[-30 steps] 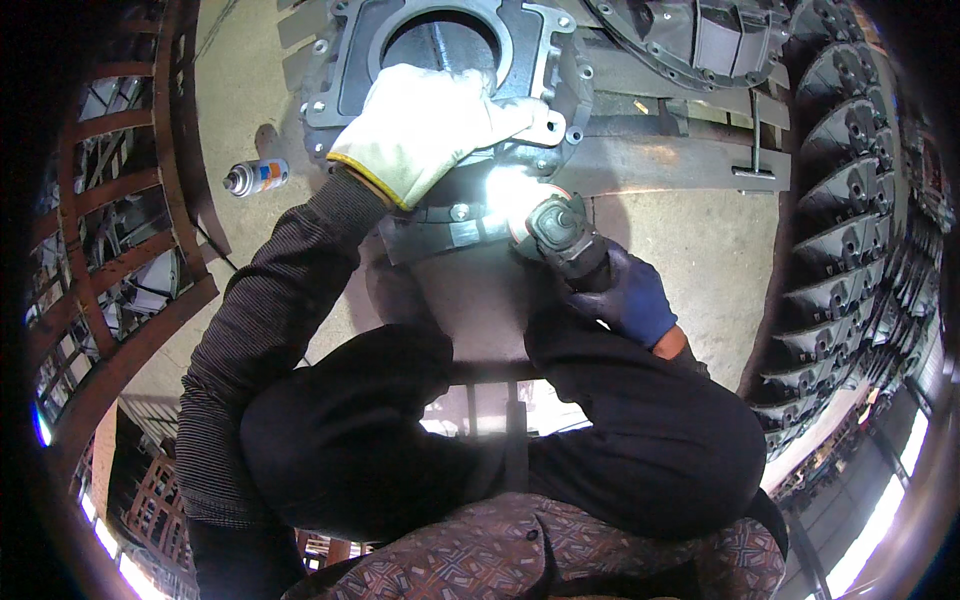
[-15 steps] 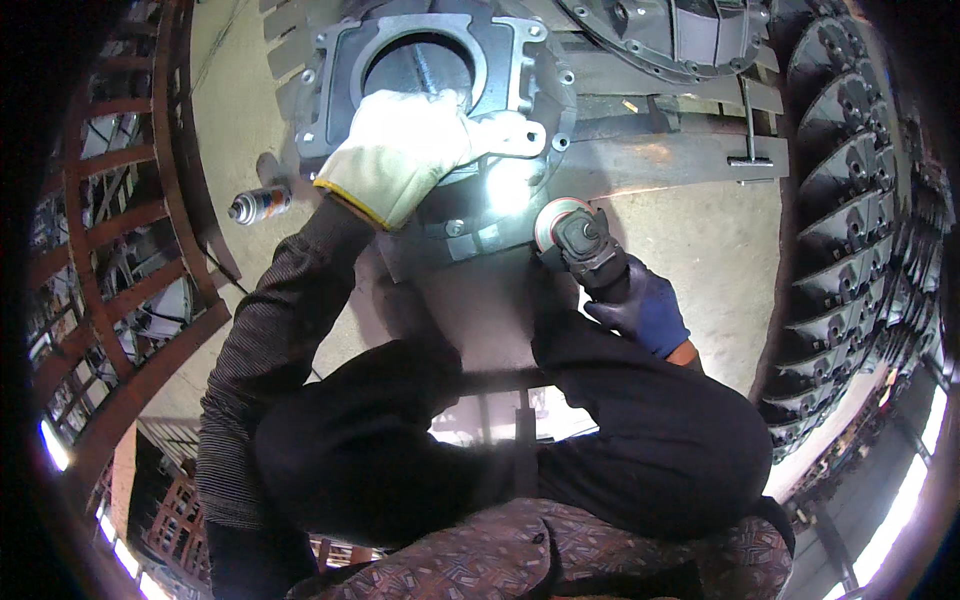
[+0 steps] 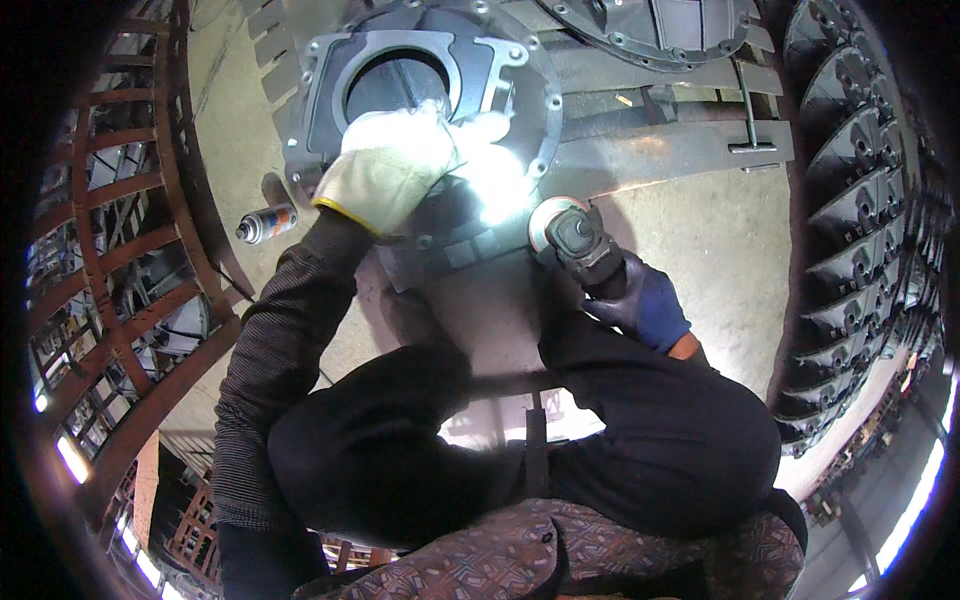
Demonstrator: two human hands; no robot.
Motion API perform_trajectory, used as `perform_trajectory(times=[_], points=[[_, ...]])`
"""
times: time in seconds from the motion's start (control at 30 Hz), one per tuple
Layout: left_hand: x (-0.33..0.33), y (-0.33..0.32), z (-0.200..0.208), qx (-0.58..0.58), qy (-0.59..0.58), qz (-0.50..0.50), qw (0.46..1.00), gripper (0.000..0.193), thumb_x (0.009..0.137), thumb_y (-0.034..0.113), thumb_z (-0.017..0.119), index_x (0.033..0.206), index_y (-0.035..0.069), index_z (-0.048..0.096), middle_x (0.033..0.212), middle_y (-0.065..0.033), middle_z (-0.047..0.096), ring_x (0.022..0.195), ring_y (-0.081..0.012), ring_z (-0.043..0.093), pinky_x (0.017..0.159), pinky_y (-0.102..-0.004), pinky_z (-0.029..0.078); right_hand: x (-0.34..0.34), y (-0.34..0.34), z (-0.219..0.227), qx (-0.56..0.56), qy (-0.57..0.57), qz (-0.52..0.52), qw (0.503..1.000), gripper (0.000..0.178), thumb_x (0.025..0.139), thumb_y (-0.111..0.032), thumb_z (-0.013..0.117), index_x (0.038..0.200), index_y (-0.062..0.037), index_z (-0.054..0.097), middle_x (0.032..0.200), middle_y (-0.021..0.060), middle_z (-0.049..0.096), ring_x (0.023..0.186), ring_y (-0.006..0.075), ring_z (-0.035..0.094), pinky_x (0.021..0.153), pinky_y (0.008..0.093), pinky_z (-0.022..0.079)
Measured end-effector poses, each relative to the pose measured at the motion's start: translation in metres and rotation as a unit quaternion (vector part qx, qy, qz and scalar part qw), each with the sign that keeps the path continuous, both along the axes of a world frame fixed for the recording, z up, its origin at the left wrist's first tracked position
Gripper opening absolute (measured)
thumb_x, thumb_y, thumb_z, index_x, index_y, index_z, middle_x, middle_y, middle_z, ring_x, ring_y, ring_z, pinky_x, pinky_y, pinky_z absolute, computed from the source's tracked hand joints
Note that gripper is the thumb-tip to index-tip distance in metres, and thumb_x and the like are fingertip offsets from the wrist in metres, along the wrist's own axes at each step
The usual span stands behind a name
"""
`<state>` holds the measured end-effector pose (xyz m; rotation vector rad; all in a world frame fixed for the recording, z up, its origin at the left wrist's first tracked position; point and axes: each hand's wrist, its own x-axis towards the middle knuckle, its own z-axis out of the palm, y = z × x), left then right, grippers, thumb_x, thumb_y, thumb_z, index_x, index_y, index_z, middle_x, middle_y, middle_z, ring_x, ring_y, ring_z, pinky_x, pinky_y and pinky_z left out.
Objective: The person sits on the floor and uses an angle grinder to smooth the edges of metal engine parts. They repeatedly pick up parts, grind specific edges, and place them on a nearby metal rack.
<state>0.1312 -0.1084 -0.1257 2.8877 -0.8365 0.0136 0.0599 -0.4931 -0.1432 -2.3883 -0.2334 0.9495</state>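
A large grey cast-metal housing (image 3: 325, 95) with a round opening and a flange with bolt holes lies in front of me. My left hand (image 3: 395, 160), in a white glove with a yellow hem, is closed on the near rim of that opening. Its fingertips are hard to make out in the glare. To the right, my right hand (image 3: 635, 300), in a blue glove, grips a dark angle grinder (image 3: 580, 243) by its body. The grinder's disc (image 3: 548, 222) sits just beside the housing's near right edge; I cannot tell whether they touch.
A spray can (image 3: 266, 224) lies on the concrete floor at left, near a rusty metal rack (image 3: 165, 215). Stacked dark castings (image 3: 850, 230) line the right side. Another casting (image 3: 670, 45), a flat metal strip (image 3: 670, 150) and a T-handled tool (image 3: 751, 115) are at the far right.
The housing has shifted left and turned a little under my left hand. A lug beside my thumb no longer shows clearly. The grinder stays nearly in place, and the view has shifted slightly.
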Motion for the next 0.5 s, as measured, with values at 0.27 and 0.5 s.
perform_trajectory(times=[0.27,0.5], points=[[0.002,0.022,0.017,-0.044,0.053,-0.011,0.998,0.052,0.104,0.025,0.063,0.155,0.028,0.059,0.108,-0.0167,0.074,0.089,-0.0339,0.074,0.079,-0.0429,0.059,-0.003,-0.002,-0.001,-0.017,-0.004,-0.015,1.0,0.08,0.08,-0.055,0.088,0.142,-0.0091,0.064,0.12,0.0213,0.077,0.113,0.0402,0.075,0.097,0.0485,0.06],[-0.018,0.017,-0.02,-0.047,0.018,0.049,0.998,0.054,0.103,0.021,0.063,0.156,0.027,0.059,0.113,-0.0147,0.075,0.093,-0.0323,0.074,0.081,-0.0425,0.059,-0.002,0.0,0.0,-0.021,-0.004,-0.022,1.0,0.08,0.08,-0.054,0.088,0.143,-0.0107,0.065,0.12,0.0202,0.078,0.113,0.0399,0.075,0.097,0.0482,0.06]])
